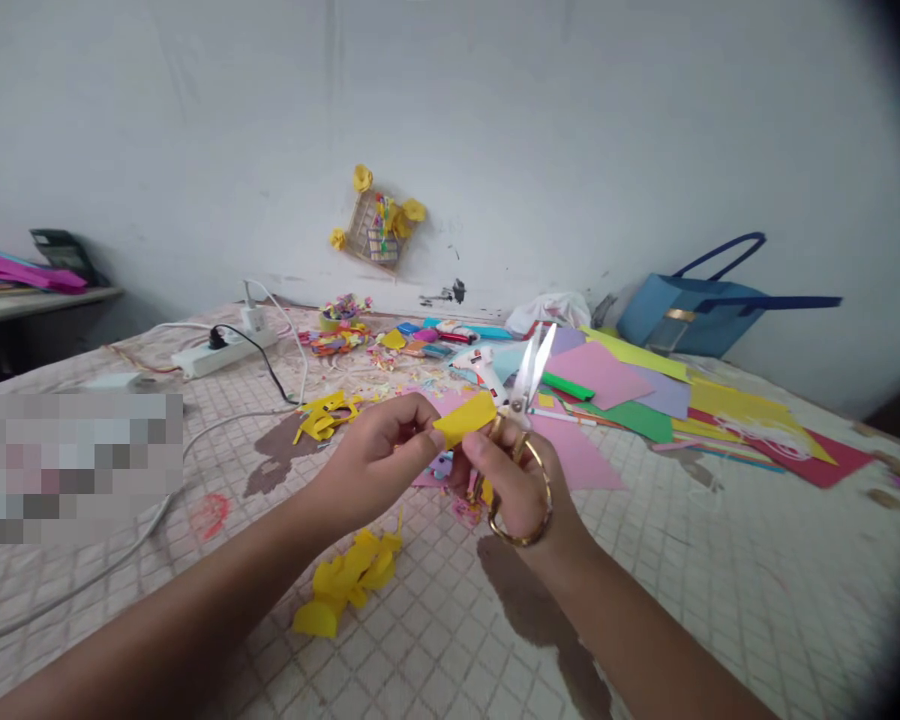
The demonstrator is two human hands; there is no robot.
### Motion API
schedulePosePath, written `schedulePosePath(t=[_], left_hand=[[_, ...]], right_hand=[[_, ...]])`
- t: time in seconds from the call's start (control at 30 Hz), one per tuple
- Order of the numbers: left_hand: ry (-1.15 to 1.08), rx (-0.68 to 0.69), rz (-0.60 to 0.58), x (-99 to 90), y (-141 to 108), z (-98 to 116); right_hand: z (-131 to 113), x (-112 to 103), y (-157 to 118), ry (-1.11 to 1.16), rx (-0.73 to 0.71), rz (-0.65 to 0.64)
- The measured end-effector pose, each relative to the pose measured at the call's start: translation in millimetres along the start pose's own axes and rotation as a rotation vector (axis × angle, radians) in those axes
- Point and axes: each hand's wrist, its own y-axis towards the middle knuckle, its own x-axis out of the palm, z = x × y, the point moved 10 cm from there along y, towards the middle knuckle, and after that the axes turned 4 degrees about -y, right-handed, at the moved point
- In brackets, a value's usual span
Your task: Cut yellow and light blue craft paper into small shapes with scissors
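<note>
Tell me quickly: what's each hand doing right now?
Left hand: closed, pinching the yellow paper.
Right hand: closed, holding the scissors, thumb through a handle loop, blades apart.

Two hands are showing: one left hand (pixel 379 458) and one right hand (pixel 523 490). One pair of scissors (pixel 521 398) is presenting two blades (pixel 541 364), and one yellow paper piece (pixel 465 419) is being held. Yellow scraps are forming two heaps, one near heap (pixel 349 578) and one far heap (pixel 322 416) (the pieces inside are overlapping too much to number). One glue gun (pixel 484 370), one power strip (pixel 204 358), one black plug (pixel 216 338) and one green stick (pixel 568 387) are appearing. One blue bag (pixel 686 322) is carrying two handles (pixel 802 302). One woven frame (pixel 358 232) is bearing three yellow flowers (pixel 362 178) around its edges. Coloured sheets (pixel 606 373) are overlapping beyond sure counting, though one red sheet (pixel 844 462) is standing out.
</note>
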Motion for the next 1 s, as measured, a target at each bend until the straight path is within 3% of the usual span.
schedulePosePath(t=[0.1,0.2,0.4,0.5,0.67,0.83,1.0], left_hand=[[0.096,0.000,0.024,-5.8,1.4,1.9],[0.067,-0.015,0.037,-12.6,3.8,2.6],[0.057,0.065,0.215,-48.0,7.1,13.4],[0.111,0.098,0.239,-54.6,6.8,19.7],[0.209,0.120,0.146,-40.7,6.2,25.3],[0.322,0.110,0.069,-23.9,4.7,24.6],[0.324,0.098,0.067,-17.2,3.5,23.4]], right_hand=[[-4.6,-15.0,4.8,0.024,-0.052,0.111],[-12.8,-24.7,7.2,-0.107,-0.119,0.139],[-10.1,-0.7,-2.2,-0.454,-0.045,-0.143],[-12.5,13.1,-10.1,-0.730,-0.033,-0.246],[-11.6,24.0,-14.1,-0.928,-0.013,-0.323],[-10.7,24.9,-14.1,-0.961,-0.055,-0.317],[-13.7,25.2,-13.9,-0.955,-0.093,-0.300]])
